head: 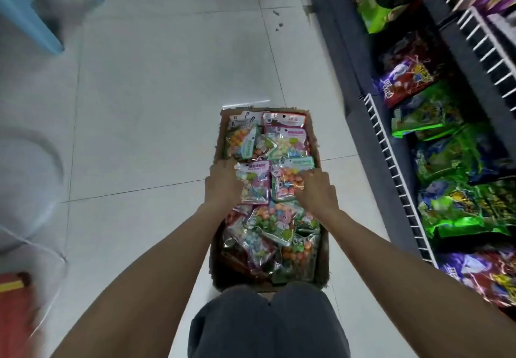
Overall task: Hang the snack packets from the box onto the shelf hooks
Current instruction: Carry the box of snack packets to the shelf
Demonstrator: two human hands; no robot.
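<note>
A brown cardboard box [220, 134] stands on the floor in front of my knees, filled with several clear packets of coloured candy. My left hand [222, 183] holds the left edge of a pink-topped packet [255, 181] lying on top. My right hand [317, 188] rests with curled fingers on the right side of a green-topped packet [287, 181] beside it. More packets [284, 139] fill the far end of the box. The image is blurred, so finger positions are hard to make out.
Shelving [391, 156] with white wire rails runs along the right, stocked with green, purple and red snack bags [458, 218]. A blue stool [42, 3] stands at far left, and a red object [14, 310] lies at the lower left. White tiled floor surrounds the box.
</note>
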